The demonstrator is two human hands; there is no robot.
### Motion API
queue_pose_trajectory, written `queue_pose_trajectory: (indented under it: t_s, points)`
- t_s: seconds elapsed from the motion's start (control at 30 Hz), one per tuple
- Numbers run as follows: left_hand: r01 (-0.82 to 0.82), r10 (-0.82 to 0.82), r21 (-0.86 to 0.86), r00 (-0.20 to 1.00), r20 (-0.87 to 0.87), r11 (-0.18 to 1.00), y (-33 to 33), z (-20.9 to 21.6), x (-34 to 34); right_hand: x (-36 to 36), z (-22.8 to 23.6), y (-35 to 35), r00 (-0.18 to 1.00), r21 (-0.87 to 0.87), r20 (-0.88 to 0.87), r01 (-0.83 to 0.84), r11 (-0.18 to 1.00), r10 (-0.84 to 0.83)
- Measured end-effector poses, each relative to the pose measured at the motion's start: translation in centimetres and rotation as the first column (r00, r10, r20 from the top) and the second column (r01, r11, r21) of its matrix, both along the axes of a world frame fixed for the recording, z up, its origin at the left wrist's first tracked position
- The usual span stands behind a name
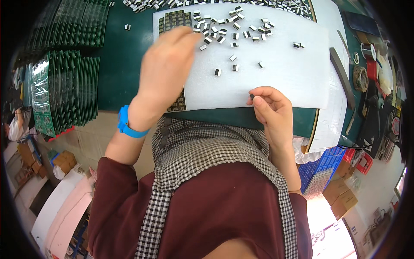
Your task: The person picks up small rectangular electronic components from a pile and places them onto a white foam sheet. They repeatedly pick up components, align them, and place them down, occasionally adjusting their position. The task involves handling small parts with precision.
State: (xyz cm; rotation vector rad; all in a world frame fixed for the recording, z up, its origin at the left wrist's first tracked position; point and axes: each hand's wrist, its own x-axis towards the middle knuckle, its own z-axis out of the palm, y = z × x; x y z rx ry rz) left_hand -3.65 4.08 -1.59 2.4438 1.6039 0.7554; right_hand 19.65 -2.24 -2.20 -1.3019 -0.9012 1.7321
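Note:
My left hand (168,64), a blue watch on its wrist, is over the left side of a white foam sheet (289,77). It covers part of a dark panel (177,20) printed with rows of small yellowish marks. Motion smears its fingers, so what they hold, if anything, cannot be made out. Near the front edge of the foam, my right hand (274,108) pinches a small dark block (252,96) between thumb and fingertip. Small white-and-black blocks (235,67), some with pins showing, lie scattered on the foam ahead of both hands.
Stacked green circuit boards (64,93) stand on the green table at the left. A heap of the same small blocks (276,5) runs along the far edge. A grey bar (342,77) lies to the right, with a solder spool (368,51) beyond it.

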Motion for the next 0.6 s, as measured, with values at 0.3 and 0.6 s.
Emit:
queue_pose_trajectory:
  t_s: [0.3,0.6]
  points:
    - [0.095,0.079,0.295,0.845,-0.529,0.951,0.0,-2.4,0.0,0.0,0.2,0.7,0.999,-0.064,0.003,-0.051,0.997,0.051]
    - [-0.120,0.372,-0.383,0.613,0.697,0.916,0.7,-1.4,-1.9,-3.2,0.2,5.3,0.761,-0.166,-0.470,-0.573,0.803,0.447]
